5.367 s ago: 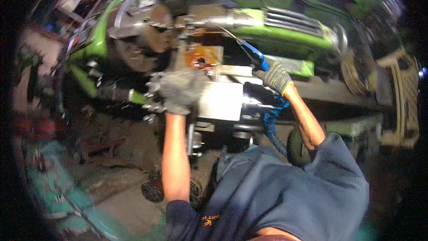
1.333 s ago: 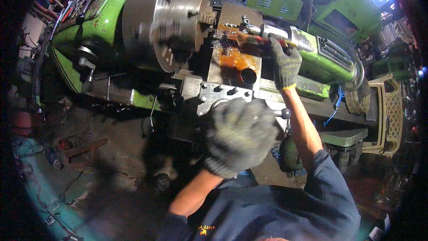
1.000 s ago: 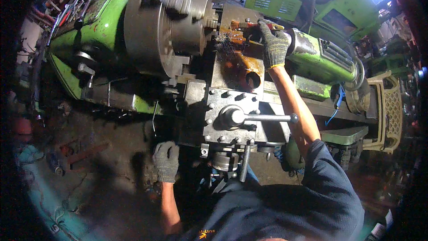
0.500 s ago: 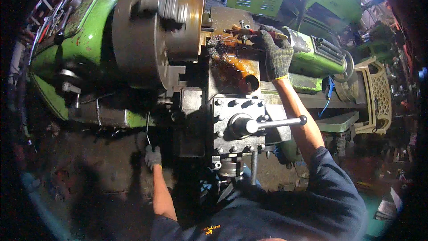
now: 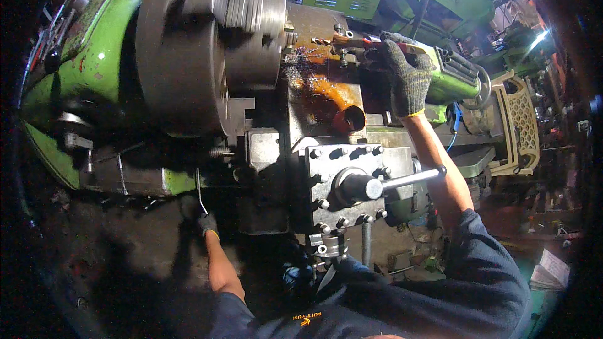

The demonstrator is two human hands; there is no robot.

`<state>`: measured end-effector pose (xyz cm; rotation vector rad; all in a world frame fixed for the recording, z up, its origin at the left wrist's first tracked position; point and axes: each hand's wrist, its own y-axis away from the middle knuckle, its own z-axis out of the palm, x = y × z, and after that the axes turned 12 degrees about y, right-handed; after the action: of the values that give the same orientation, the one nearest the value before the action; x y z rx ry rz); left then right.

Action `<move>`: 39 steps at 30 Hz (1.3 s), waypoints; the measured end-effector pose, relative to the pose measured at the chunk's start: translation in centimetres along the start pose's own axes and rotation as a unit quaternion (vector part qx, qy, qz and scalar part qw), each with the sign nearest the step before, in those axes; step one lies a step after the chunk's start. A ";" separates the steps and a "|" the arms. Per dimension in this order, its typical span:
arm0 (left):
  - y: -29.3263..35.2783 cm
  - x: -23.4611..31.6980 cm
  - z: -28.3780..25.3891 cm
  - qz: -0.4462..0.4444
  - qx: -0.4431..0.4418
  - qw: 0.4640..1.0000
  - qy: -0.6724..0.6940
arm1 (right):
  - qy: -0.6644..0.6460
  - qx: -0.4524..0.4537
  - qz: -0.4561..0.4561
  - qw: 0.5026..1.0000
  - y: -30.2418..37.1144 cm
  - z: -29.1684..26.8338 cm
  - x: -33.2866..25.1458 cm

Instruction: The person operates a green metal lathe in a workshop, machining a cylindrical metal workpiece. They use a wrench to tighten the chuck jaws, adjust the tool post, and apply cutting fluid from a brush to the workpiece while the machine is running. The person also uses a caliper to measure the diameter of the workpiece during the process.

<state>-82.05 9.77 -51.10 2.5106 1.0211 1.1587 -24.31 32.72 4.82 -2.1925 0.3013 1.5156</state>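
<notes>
My left hand (image 5: 208, 223), in a grey glove, is closed around the lower end of a thin bent metal lever (image 5: 200, 189) below the lathe's headstock. Off to the right, my gloved right hand (image 5: 409, 78) curls round a long reddish-brown tool (image 5: 359, 43) above the cross slide. Its exact kind is unclear; my fingers hide its middle. The tool points left toward a round metal workpiece (image 5: 254, 44) in the big chuck (image 5: 182, 50), and a gap shows between them. Metal chips (image 5: 303, 59) and brown fluid (image 5: 333, 91) lie on the slide beneath.
A tool post (image 5: 352, 207) with a long handle (image 5: 411, 179) stands nearest my body. A small reddish cup (image 5: 349, 119) sits behind it. The green tailstock (image 5: 449, 85) lies to the right, near a beige plastic chair (image 5: 518, 122). The chuck looks blurred, as if turning.
My right hand and its tool are farther right from the workpiece. The carriage also stands farther from the chuck. My left hand keeps its grip on the lever; the whole view has shifted a little.
</notes>
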 end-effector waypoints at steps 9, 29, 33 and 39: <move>2.1 6.7 -2.4 -0.024 -0.079 0.991 0.101 | 0.135 0.067 -0.057 0.987 -2.8 2.5 4.0; 6.5 24.1 -11.0 0.019 -0.023 0.947 0.321 | 0.096 -0.086 0.076 0.989 6.2 -7.7 1.8; 12.8 27.9 -12.0 -0.031 0.011 0.970 0.243 | 0.145 -0.152 0.097 0.973 5.1 -8.5 8.0; 27.9 41.3 -14.7 0.279 0.144 0.918 0.245 | 0.243 -0.210 0.060 0.945 4.5 -13.3 8.9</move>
<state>-59.78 14.70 -4.42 2.9264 0.5912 2.0084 -11.97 23.04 -0.60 -2.9345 0.2878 1.1488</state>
